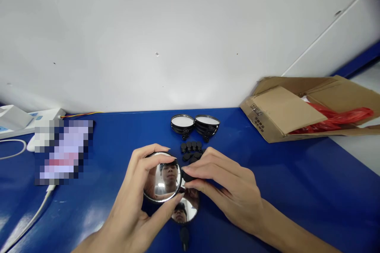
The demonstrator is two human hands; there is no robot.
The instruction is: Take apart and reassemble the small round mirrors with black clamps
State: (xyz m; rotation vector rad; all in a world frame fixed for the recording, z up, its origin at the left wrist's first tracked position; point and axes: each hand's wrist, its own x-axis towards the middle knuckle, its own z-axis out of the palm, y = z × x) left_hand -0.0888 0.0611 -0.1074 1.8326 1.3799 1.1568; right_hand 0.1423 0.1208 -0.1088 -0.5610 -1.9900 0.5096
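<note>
My left hand [135, 199] is closed around the rim of a round black-rimmed mirror [158, 174], tilted so that a person's reflection shows in it. At the mirror's right edge, my right hand [234, 189] pinches a small black round piece [187, 176], mostly covered by the fingers. Whether that piece is joined to the rim I cannot tell. Below both hands, a second round mirror [191, 207] lies on the blue table with a black stem [184, 237] pointing toward me. Beyond the right fingers sit several small black round pieces [191, 147] in rows.
Two stacks of round mirrors, a left stack [182, 121] and a right stack [207, 122], stand near the white wall. An open cardboard box [291, 110] with red plastic [341, 116] is at right. A phone [63, 150], cable [35, 215] and power strip [49, 114] lie left.
</note>
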